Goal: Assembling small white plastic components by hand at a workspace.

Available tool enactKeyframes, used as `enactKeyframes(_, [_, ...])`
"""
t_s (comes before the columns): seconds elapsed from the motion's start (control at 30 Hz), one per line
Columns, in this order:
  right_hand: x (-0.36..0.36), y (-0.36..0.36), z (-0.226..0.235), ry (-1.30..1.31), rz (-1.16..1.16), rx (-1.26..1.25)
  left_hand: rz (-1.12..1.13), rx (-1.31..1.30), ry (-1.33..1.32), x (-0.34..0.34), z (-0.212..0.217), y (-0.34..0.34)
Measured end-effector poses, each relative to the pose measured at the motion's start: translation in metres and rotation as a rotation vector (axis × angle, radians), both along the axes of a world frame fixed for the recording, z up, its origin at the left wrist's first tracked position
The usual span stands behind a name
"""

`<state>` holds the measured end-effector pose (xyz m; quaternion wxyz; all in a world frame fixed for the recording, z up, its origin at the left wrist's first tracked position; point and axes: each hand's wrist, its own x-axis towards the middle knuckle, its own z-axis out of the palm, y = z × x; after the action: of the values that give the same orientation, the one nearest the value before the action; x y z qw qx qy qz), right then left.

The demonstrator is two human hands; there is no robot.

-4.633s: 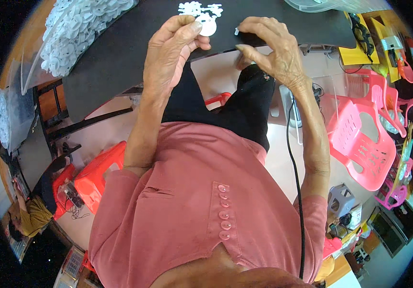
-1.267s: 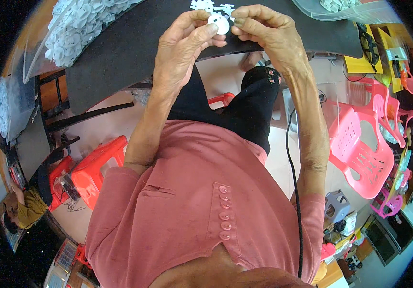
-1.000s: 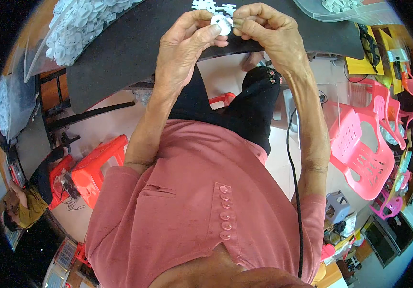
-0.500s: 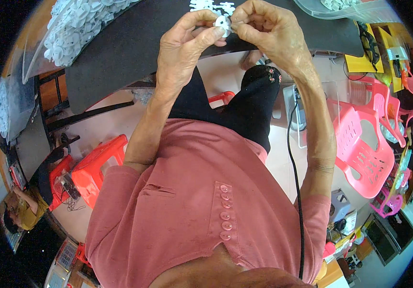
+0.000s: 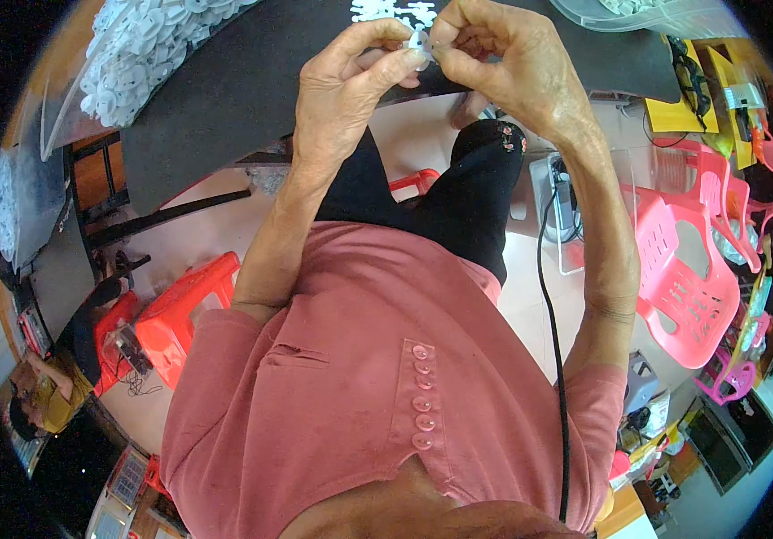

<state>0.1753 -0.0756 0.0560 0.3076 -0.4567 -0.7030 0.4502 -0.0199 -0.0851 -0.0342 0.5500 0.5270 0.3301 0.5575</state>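
Observation:
Between thumb and fingers, my left hand (image 5: 351, 85) pinches a small round white plastic piece (image 5: 419, 42) above the dark table's near edge. My right hand (image 5: 503, 58) is closed right beside it, thumb against the forefinger, its tips at the piece's right side. Whatever those right fingertips hold is too small or hidden to make out. Just beyond the hands, several small white plastic parts (image 5: 393, 11) lie on the dark table (image 5: 216, 99).
A clear bin at the far left holds a large heap of white plastic pieces (image 5: 140, 63). Another clear tub (image 5: 665, 20) stands far right. Red stools (image 5: 191, 319) are at left, pink chairs (image 5: 687, 278) at right. A black cable (image 5: 550, 314) hangs beside my right arm.
The white piece has turned slightly in my left fingers. My right hand and forearm have shifted a little to the right, the fingertips still close to the piece.

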Motion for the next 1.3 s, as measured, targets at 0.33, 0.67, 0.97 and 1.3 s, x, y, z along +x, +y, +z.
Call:
enactKeyframes(0.33, [-0.006,-0.001,-0.008,0.053,-0.031,-0.024,0.012,0.011,0.014,0.002,0.000,-0.002])
enactKeyframes(0.67, [-0.010,-0.002,-0.045,0.456,-0.192,-0.156,-0.063,-0.085,-0.255,-0.003,-0.001,0.004])
enactKeyframes(0.97, [-0.010,-0.007,-0.067,0.184,-0.207,0.232,-0.015,-0.212,-0.179,-0.003,0.000,0.000])
enactKeyframes(1.3, [-0.020,-0.010,-0.060,0.235,-0.283,0.171,-0.001,-0.203,-0.214,-0.002,0.001,0.000])
